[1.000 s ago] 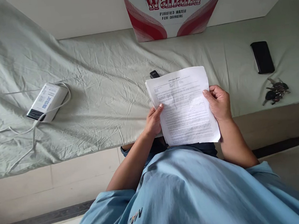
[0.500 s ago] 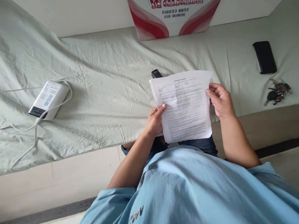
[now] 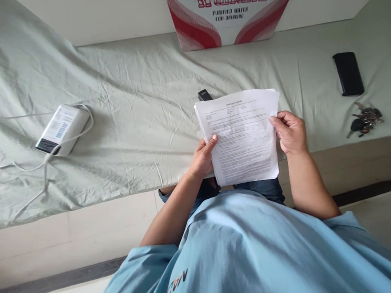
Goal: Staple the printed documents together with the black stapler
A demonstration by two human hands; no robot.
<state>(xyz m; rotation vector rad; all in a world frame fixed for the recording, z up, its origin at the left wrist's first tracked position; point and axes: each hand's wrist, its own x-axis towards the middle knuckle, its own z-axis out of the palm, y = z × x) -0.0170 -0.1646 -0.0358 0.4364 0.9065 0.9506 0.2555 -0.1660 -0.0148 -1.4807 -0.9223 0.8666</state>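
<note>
A stack of printed paper sheets [image 3: 243, 142] is held up in front of my body, over the table's near edge. My left hand [image 3: 204, 157] grips its left side, thumb on top of the page and the other fingers mostly hidden behind. My right hand [image 3: 291, 130] pinches the right edge between thumb and fingers. Small print covers the top page under a short heading, and edges of more sheets show along the left side. Just beyond the top of the stack lies a small black object [image 3: 204, 95], partly covered by the paper.
A red and white Wahaba water carton [image 3: 225, 24] stands at the back of the cloth-covered table [image 3: 138, 124]. On the left sits a white box-shaped device [image 3: 63, 130] with a cable [image 3: 91, 122] looped over it. To the right lie a black phone-like case [image 3: 348, 74] and a bunch of keys [image 3: 365, 118].
The right side of the stack has shifted slightly up and right with my right hand. My left hand keeps nearly the same place, and both hands still hold the sheets.
</note>
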